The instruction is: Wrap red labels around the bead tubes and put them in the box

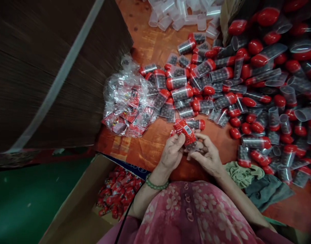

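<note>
Close to my body, my left hand (171,151) pinches a red printed wrapper (185,131) that bears a white barcode label. Below the wrapper, a clear piece with dark dots (192,146) shows between both hands; whether it is a tube inside the wrapper I cannot make out. The fingers of my right hand (208,155) are closed on its lower right side. Just behind my hands lies a clear tube of dark beads with a red cap (194,124). A crumpled clear bag (130,101) holding red printed wrappers is left of them.
Many red-capped tubes (222,74) are heaped at the back and right. Empty translucent tubes (180,15) lie at the far edge. A cardboard box (76,200) at lower left contains red wrapped pieces (119,189). Cloths (265,189) lie right; a dark strapped box (51,67) stands left.
</note>
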